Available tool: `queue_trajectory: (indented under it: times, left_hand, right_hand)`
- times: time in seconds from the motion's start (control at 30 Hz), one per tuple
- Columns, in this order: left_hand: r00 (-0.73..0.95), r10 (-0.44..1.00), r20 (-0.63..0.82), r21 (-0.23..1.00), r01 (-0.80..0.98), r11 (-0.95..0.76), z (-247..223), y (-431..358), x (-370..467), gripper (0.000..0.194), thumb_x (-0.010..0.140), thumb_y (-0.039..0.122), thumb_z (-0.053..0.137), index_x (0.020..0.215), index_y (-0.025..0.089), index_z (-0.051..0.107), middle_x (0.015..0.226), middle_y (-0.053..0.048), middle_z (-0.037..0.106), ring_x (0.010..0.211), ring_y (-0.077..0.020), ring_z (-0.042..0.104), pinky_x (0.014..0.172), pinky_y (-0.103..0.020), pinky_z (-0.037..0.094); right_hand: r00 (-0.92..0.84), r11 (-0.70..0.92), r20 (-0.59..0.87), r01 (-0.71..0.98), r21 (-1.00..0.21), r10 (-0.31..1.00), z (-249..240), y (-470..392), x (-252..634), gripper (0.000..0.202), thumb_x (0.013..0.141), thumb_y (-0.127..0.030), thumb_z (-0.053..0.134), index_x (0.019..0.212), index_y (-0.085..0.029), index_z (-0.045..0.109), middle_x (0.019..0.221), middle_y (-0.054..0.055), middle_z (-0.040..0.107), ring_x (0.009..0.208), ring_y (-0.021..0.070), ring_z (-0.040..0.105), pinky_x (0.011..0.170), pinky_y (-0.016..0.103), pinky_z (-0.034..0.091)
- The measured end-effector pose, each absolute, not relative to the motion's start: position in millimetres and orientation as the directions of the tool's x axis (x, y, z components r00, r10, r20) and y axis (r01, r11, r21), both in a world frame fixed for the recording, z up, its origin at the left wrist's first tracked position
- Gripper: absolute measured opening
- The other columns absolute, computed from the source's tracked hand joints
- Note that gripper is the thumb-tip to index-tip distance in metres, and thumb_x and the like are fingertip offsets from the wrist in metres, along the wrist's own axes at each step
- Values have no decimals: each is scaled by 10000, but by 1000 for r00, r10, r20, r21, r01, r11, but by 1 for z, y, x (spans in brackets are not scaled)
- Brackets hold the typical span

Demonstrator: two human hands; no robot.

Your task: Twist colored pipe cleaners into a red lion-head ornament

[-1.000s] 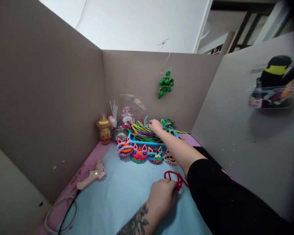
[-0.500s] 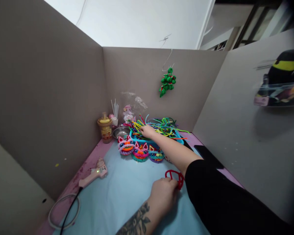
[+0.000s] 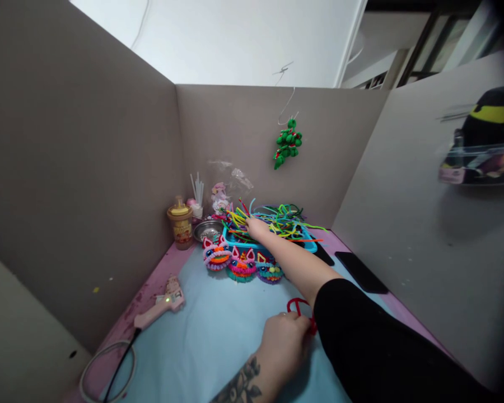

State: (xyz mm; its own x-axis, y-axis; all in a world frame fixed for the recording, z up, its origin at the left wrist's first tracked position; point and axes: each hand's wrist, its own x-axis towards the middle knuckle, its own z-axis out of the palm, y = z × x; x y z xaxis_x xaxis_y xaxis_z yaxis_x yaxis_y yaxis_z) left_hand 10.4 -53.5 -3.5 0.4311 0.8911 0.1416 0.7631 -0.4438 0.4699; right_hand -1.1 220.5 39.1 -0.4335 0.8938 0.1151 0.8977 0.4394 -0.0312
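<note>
My left hand [image 3: 284, 338] is closed around a bent red pipe-cleaner shape [image 3: 298, 305], held low over the blue cloth; my right sleeve hides part of it. My right arm crosses above it and reaches forward. At the basket, my right hand [image 3: 258, 228] is among loose colourful pipe cleaners [image 3: 283, 221], fingers bent and partly hidden, so what they pinch is unclear. The blue basket [image 3: 246, 245] holds the pile. Three pipe-cleaner animal heads stand before it: a pink-and-orange one [image 3: 217, 254], a magenta one [image 3: 241, 265] and a teal-and-purple one [image 3: 269, 268].
On the left lies a pink glue gun [image 3: 162, 305] with its cord. A lidded cup [image 3: 180, 226] and a metal bowl [image 3: 209, 228] stand at the back left. A black phone-like slab [image 3: 361, 272] lies on the right. Grey panels enclose three sides; a green ornament [image 3: 288, 144] hangs behind.
My right hand has shifted slightly to the right and nearer among the pipe cleaners. My left hand keeps hold of the red shape, now more covered by the sleeve. The view has tilted a little.
</note>
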Motion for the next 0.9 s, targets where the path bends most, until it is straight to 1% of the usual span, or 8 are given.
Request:
queue_trajectory:
  times: [0.07,0.2,0.3,0.37,0.5,0.57,0.77,0.9]
  left_hand:
    - [434,887,157,469,758,-453,-5,-54,11,204,827,272,432,935,208,593,872,-54,649,784,-199,598,659,-273,436]
    - [438,883,167,465,755,-463,-5,-55,11,211,833,272,417,934,212,592,861,-53,647,771,-195,600,648,-267,433]
    - [439,883,165,458,759,-463,-4,-55,10,223,838,281,403,930,207,593,854,-60,647,764,-196,602,643,-269,434]
    - [447,880,159,458,756,-467,-4,-55,10,222,835,277,404,916,198,595,855,-66,649,772,-199,604,652,-273,437]
    - [454,880,140,457,758,-464,-4,-53,10,217,826,248,405,906,191,598,854,-72,649,773,-200,604,641,-270,435]
    - [454,878,149,460,754,-468,-4,-53,10,224,832,259,399,913,196,597,849,-67,647,765,-198,601,637,-269,435]
    - [447,879,165,480,742,-467,-3,-55,11,237,840,298,403,933,201,598,851,-63,644,762,-194,594,660,-274,434]
    - [445,881,160,473,749,-464,-5,-55,11,201,823,278,433,919,199,591,876,-58,643,783,-200,592,665,-276,431]
  right_hand:
    - [-448,457,134,888,-45,884,40,220,-2,264,874,-287,411,1077,-228,568,1119,87,594,994,203,576,766,285,454]
    - [-482,494,144,867,-67,864,39,219,-10,246,828,-301,498,1062,-281,571,1136,30,588,1000,183,567,782,259,441]
    - [-446,461,154,884,-81,882,37,221,-17,280,872,-258,411,1118,-273,544,1142,54,581,1006,191,564,787,281,441]
    - [-411,426,152,900,-87,899,35,223,-18,294,881,-227,380,1113,-253,558,1137,80,577,1009,205,564,787,297,444]
    - [-358,370,116,924,-99,926,33,226,-17,234,830,-234,482,1005,-210,636,1126,109,570,959,221,589,762,298,457]
    - [-343,355,117,929,-106,932,34,227,-14,232,816,-242,499,990,-212,649,1119,105,567,952,214,590,757,286,459]
    - [-267,296,207,948,-121,941,51,231,1,303,837,-262,416,1045,-247,635,1170,102,504,976,213,563,768,296,458]
    - [-194,268,347,946,-180,918,70,235,13,283,817,-251,428,974,-236,664,1177,91,498,979,216,546,758,288,463]
